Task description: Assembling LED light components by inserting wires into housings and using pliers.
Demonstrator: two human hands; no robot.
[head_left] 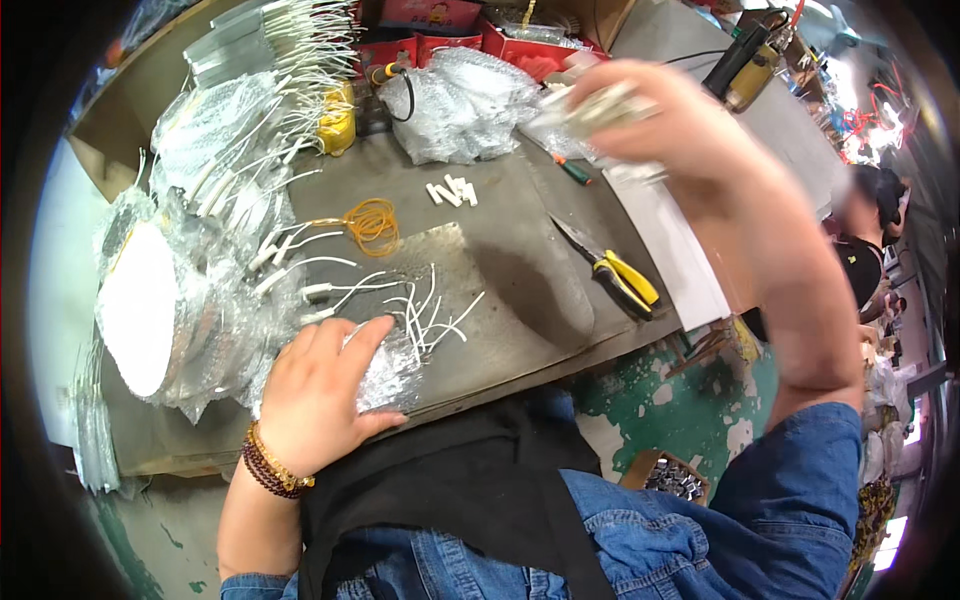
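My left hand (318, 395) lies over a clear bubble-wrapped bundle (395, 375) at the table's near edge. Its fingers are on the far side and the thumb is on the near side, with wrap between them. White wires (430, 315) fan out from the bundle to the right. My right hand (670, 115) is raised at the far right, smeared by motion. Its fingers curl round a pale clump (605, 108) too blurred to name. On the mat between the hands lie several short white tubes (453, 190) and a coil of orange rubber bands (372, 228).
Yellow-black pliers (625, 283) and a green-handled screwdriver (573, 171) lie right of centre. Wrapped, wired parts (215, 290) crowd the left side. A bubble-wrap heap (465, 105), yellow tape (337, 118) and red boxes (420, 48) stand farther back. Another person (860, 250) sits far right.
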